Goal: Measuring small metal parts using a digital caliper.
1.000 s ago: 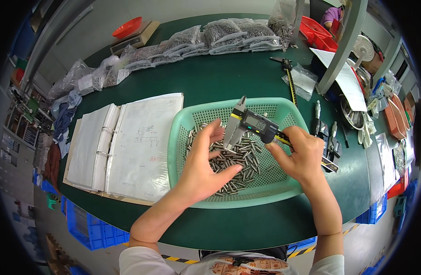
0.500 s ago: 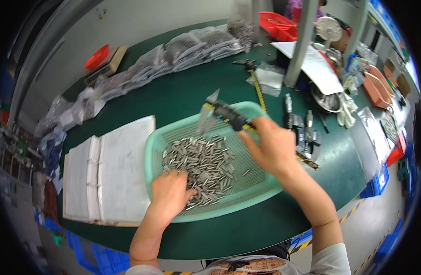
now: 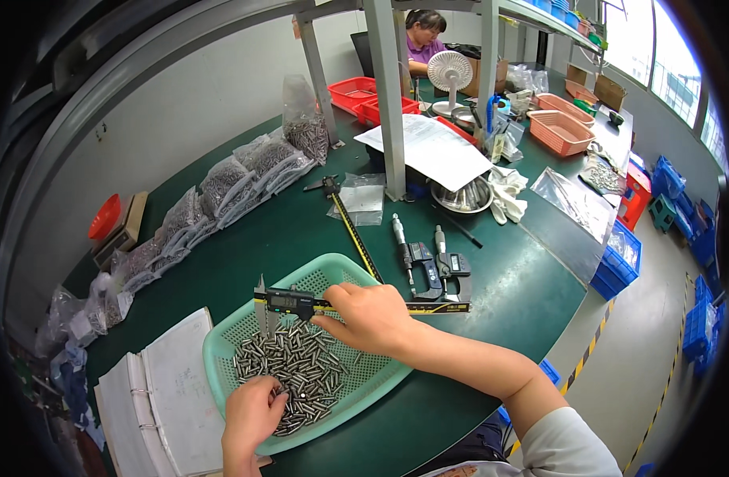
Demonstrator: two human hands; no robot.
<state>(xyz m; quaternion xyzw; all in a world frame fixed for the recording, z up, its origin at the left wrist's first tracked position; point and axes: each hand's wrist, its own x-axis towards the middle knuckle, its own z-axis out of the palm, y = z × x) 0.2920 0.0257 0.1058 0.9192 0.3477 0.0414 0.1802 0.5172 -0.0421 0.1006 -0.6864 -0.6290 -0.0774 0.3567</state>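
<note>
A green plastic basket (image 3: 215, 359) holds a heap of small metal pins (image 3: 297, 358). My right hand (image 3: 372, 318) is closed around a black digital caliper (image 3: 291, 302), held nearly level above the basket with its jaws toward the left, over the pins. No pin shows between those jaws. Down at the heap's near left side is my left hand (image 3: 253, 413), its fingers curled and pressed together beside the pins. What its fingertips hold, if anything, is too small to make out.
An open ring binder (image 3: 177, 389) lies left of the basket. Two micrometers (image 3: 418, 262) and another caliper (image 3: 350, 226) are beyond it. Filled plastic bags (image 3: 221, 191) line the back left; a metal bowl (image 3: 464, 197) and white gloves (image 3: 506, 195) sit farther right. A person (image 3: 424, 40) works at the back.
My view has swung toward the right. The caliper in my right hand has turned from a slant to nearly level. My left hand's fingers have drawn together at the pins.
</note>
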